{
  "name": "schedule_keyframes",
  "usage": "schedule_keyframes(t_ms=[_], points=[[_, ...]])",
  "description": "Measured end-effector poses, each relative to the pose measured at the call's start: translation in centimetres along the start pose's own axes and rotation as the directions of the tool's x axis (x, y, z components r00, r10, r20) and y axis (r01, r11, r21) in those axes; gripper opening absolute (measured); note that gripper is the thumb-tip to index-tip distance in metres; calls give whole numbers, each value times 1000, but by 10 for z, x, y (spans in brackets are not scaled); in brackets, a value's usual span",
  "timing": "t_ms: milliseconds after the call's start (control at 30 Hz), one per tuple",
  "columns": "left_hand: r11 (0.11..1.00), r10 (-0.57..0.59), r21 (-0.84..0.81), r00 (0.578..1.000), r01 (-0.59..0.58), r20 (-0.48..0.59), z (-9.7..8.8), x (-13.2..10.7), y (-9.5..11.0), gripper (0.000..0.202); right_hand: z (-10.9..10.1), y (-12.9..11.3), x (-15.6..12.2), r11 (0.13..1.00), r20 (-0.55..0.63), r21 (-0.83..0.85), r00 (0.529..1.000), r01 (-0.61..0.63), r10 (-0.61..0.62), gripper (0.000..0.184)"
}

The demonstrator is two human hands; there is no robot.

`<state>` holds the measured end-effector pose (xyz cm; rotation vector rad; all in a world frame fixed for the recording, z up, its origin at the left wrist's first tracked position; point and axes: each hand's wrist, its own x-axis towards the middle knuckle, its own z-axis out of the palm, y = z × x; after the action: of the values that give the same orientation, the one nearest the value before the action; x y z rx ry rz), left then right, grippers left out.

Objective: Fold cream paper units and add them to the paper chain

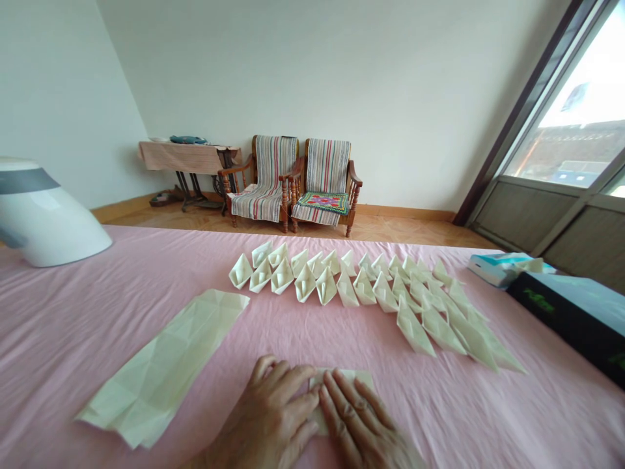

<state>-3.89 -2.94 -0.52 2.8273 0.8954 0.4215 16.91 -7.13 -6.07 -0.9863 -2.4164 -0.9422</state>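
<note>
Both hands flat, fingers spread, gripping nothing: left hand (266, 417) and right hand (361, 423) press small cream folded paper (344, 378) onto pink-clothed desk (97, 326), bottom centre. Many finished cream paper boats (371, 290) lined mid-frame. Stack of creased cream sheets (161, 365) lower left remains unfolded.

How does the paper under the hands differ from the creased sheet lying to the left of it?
The paper under the hands is small, folded compact and mostly covered by the left hand and right hand; the creased sheet is long, opened out flat and untouched. The folded piece lies straight in front of the person, the sheet runs diagonally. Both are cream paper on the pink cloth.
</note>
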Motion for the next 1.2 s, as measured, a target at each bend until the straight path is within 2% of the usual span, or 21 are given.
schedule_keyframes(t_ms=[133,267,433,533,667,767,833,933,1000,1100,1200], points=[[997,28,72,1000,-27,-8,-3,-1,-1,29,2,-1,-11,994,-24,31,995,-100,101,44],[997,44,68,999,-42,-29,-2,-3,-4,28,2,1,-23,983,-31,25,983,-182,183,49],[1000,7,4,1000,-7,30,-9,-3,-1,31,-11,9,-26,981,17,-104,986,-161,163,61],[998,-34,-43,998,36,53,-14,-1,1,34,-18,11,-25,967,-10,-190,985,-172,173,67],[986,-115,-114,991,121,63,-16,0,2,38,-21,9,-26,934,-60,-202,955,-295,289,63],[978,-136,-155,990,141,40,-15,1,1,40,-24,9,-22,914,-108,-103,917,-394,383,52],[975,-138,-175,990,141,28,-14,2,1,40,-27,10,-16,939,-128,3,931,-345,343,41],[973,-135,-185,990,138,24,-14,4,1,39,-29,11,-6,982,-130,133,980,-132,150,29],[973,-137,-186,990,140,25,-15,4,1,37,-28,11,-2,984,-135,172,989,-44,68,28],[968,-157,-196,987,159,27,-15,5,2,40,-24,9,-5,982,-144,186,988,-21,48,26],[961,-177,-209,983,182,42,-16,5,2,40,-20,4,-11,983,-158,172,983,-60,88,25]])
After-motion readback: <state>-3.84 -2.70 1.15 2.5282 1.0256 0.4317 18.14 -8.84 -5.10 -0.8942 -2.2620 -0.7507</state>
